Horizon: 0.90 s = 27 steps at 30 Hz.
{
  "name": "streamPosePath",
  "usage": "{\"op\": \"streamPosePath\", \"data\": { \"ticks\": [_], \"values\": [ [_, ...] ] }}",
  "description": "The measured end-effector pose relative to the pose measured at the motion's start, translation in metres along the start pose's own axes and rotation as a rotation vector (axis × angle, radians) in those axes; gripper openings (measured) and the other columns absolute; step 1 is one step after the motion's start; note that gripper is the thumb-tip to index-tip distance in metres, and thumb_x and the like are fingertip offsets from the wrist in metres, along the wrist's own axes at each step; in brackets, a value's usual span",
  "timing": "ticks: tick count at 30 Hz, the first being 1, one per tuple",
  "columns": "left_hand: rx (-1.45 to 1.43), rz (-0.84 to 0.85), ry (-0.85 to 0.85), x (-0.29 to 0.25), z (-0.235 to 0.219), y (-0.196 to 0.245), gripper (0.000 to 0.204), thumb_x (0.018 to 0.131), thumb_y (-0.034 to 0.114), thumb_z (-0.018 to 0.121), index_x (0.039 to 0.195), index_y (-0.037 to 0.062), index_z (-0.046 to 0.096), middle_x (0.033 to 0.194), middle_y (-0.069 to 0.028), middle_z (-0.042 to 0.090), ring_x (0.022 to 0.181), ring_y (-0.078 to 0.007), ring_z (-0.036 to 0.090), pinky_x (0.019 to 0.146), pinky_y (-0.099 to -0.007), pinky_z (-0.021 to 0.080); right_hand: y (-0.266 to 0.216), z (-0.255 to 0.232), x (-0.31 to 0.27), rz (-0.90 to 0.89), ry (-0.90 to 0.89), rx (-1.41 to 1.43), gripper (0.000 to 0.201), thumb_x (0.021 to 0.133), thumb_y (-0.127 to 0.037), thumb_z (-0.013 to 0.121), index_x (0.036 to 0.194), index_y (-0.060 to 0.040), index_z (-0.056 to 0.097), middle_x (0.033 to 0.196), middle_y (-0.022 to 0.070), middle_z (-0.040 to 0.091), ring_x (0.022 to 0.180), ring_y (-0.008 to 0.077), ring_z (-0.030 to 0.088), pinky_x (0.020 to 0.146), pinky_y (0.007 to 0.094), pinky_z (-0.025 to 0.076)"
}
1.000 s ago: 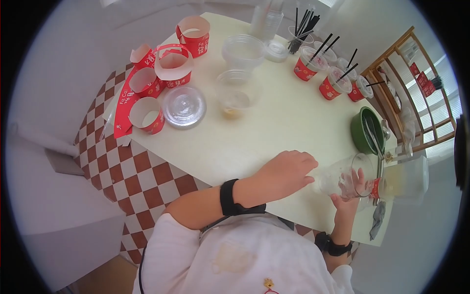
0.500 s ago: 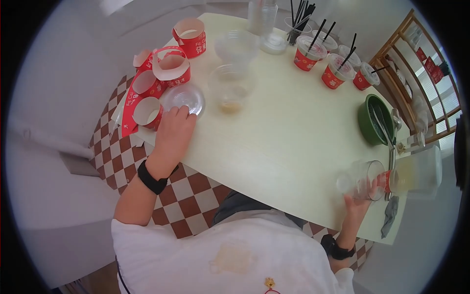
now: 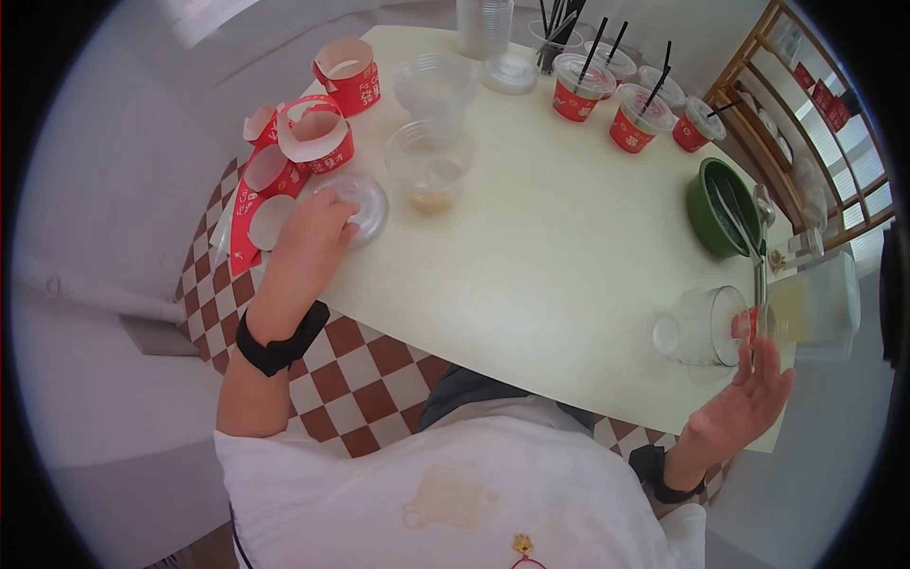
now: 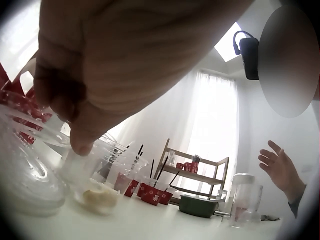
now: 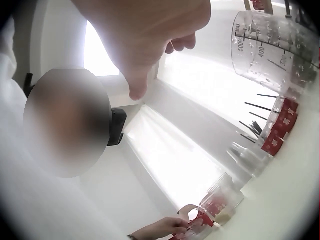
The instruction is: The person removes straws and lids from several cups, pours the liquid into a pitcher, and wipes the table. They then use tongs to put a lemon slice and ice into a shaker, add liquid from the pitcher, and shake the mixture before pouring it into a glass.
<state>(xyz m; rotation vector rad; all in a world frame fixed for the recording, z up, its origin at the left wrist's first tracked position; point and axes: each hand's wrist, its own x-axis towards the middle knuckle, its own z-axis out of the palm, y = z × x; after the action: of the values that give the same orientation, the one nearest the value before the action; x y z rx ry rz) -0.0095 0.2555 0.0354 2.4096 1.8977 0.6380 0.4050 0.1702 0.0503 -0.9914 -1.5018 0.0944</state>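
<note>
At the left of the table in the head view, my left hand [image 3: 313, 242] reaches over the clear round lids [image 3: 370, 213]. Its fingers curl at a lid, thumb opposed; in the left wrist view the hand [image 4: 95, 75] has fingertips at the clear rim beside the lids [image 4: 30, 170]. My right hand [image 3: 744, 408] is raised near the table's right edge, fingers extended and holding nothing. Just beyond its fingertips stands the clear measuring cup [image 3: 697, 327]; its printed scale shows in the right wrist view on the cup [image 5: 260, 50].
Red paper sleeves [image 3: 318, 137] stand behind my left hand. Clear bowls [image 3: 431, 85] and a cup with pale contents [image 3: 431, 194] are to their right. Lidded red cups [image 3: 635, 123] with straws, a green pot [image 3: 720, 209] and a clear pitcher [image 3: 815, 303] line the far and right sides.
My left hand has swung from beside the measuring cup to the lids at the left. My right hand has let go of the measuring cup and drawn back toward the table edge.
</note>
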Motion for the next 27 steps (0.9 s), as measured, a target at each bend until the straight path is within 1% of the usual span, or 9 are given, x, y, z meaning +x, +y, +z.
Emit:
{"op": "streamPosePath", "data": {
  "ticks": [3, 7, 8, 11, 14, 17, 19, 22, 27],
  "values": [
    [-0.084, -0.058, 0.054, 0.003, -0.022, 0.015, 0.023, 0.076, 0.001, 0.060, 0.098, -0.0009, 0.056, 0.086, -0.0103, 0.052, 0.080, -0.0225, 0.054, 0.072, -0.0307, 0.044, -0.018, 0.034, 0.020, 0.207, -0.396, 0.149, 0.106, 0.061, -0.042, 0.081, 0.138, -0.0044, 0.019, 0.132, 0.0187, 0.039, 0.120, 0.0306, 0.042, 0.095, 0.0408, 0.038],
    [-0.453, -0.150, 0.252, 0.005, -0.042, 0.026, 0.022, 0.079, 0.002, 0.059, 0.101, -0.0012, 0.057, 0.083, -0.0056, 0.054, 0.073, -0.0161, 0.054, 0.070, -0.0264, 0.044, -0.018, 0.096, 0.055, 0.437, -0.790, 0.412, 0.070, 0.072, -0.014, 0.073, 0.132, -0.0048, 0.038, 0.126, 0.0080, 0.046, 0.112, 0.0200, 0.047, 0.091, 0.0329, 0.041],
    [-0.563, -0.152, 0.315, 0.005, -0.045, 0.025, 0.023, 0.080, 0.003, 0.060, 0.102, -0.0013, 0.057, 0.084, -0.0038, 0.055, 0.071, -0.0134, 0.054, 0.070, -0.0247, 0.044, -0.015, 0.117, 0.058, 0.524, -0.776, 0.475, 0.062, 0.077, -0.018, 0.070, 0.129, -0.0033, 0.040, 0.121, 0.0091, 0.050, 0.110, 0.0189, 0.048, 0.088, 0.0307, 0.043],
    [-1.283, -0.131, 0.358, 0.013, -0.039, 0.036, 0.025, 0.083, 0.005, 0.060, 0.106, -0.0024, 0.055, 0.086, -0.0018, 0.057, 0.074, -0.0090, 0.054, 0.072, -0.0226, 0.045, -0.009, 0.173, 0.073, 0.592, -0.718, 0.557, 0.054, 0.084, -0.024, 0.062, 0.128, -0.0014, 0.042, 0.113, 0.0107, 0.055, 0.100, 0.0169, 0.053, 0.080, 0.0295, 0.046],
    [-1.605, -0.197, 0.316, 0.031, -0.017, 0.055, 0.026, 0.084, 0.008, 0.059, 0.108, -0.0029, 0.054, 0.086, -0.0028, 0.058, 0.076, -0.0097, 0.054, 0.072, -0.0220, 0.045, -0.001, 0.219, 0.085, 0.670, -0.603, 0.632, 0.045, 0.087, -0.026, 0.057, 0.123, -0.0004, 0.049, 0.098, 0.0082, 0.061, 0.085, 0.0135, 0.056, 0.071, 0.0269, 0.046],
    [-1.453, -0.297, 0.326, 0.051, 0.010, 0.052, 0.029, 0.085, 0.013, 0.059, 0.107, -0.0050, 0.055, 0.084, -0.0018, 0.058, 0.075, -0.0094, 0.054, 0.070, -0.0217, 0.044, 0.029, 0.256, 0.089, 0.561, -0.561, 0.464, 0.034, 0.089, -0.025, 0.054, 0.113, -0.0016, 0.058, 0.082, 0.0025, 0.063, 0.070, 0.0097, 0.054, 0.061, 0.0230, 0.043],
    [-1.111, -0.340, 0.387, 0.063, 0.021, 0.042, 0.032, 0.084, 0.016, 0.060, 0.107, -0.0065, 0.054, 0.082, -0.0019, 0.057, 0.072, -0.0098, 0.052, 0.067, -0.0217, 0.043, 0.046, 0.274, 0.089, 0.474, -0.528, 0.300, 0.032, 0.089, -0.026, 0.054, 0.105, 0.0002, 0.063, 0.073, 0.0020, 0.062, 0.063, 0.0102, 0.052, 0.058, 0.0241, 0.042],
    [-0.747, -0.330, 0.395, 0.066, 0.038, 0.024, 0.036, 0.083, 0.019, 0.061, 0.107, -0.0080, 0.054, 0.081, -0.0024, 0.056, 0.070, -0.0100, 0.050, 0.065, -0.0222, 0.042, 0.051, 0.288, 0.090, 0.428, -0.554, 0.124, 0.026, 0.085, -0.023, 0.055, 0.092, 0.0009, 0.065, 0.077, 0.0158, 0.064, 0.071, 0.0267, 0.060, 0.066, 0.0345, 0.046],
    [-0.687, -0.396, 0.362, 0.057, 0.044, 0.015, 0.038, 0.083, 0.020, 0.061, 0.108, -0.0073, 0.054, 0.079, -0.0032, 0.054, 0.069, -0.0105, 0.050, 0.063, -0.0232, 0.042, 0.048, 0.297, 0.091, 0.373, -0.655, 0.054, 0.025, 0.083, -0.022, 0.055, 0.088, 0.0000, 0.066, 0.080, 0.0182, 0.063, 0.074, 0.0333, 0.059, 0.068, 0.0386, 0.046]
  ]
}}
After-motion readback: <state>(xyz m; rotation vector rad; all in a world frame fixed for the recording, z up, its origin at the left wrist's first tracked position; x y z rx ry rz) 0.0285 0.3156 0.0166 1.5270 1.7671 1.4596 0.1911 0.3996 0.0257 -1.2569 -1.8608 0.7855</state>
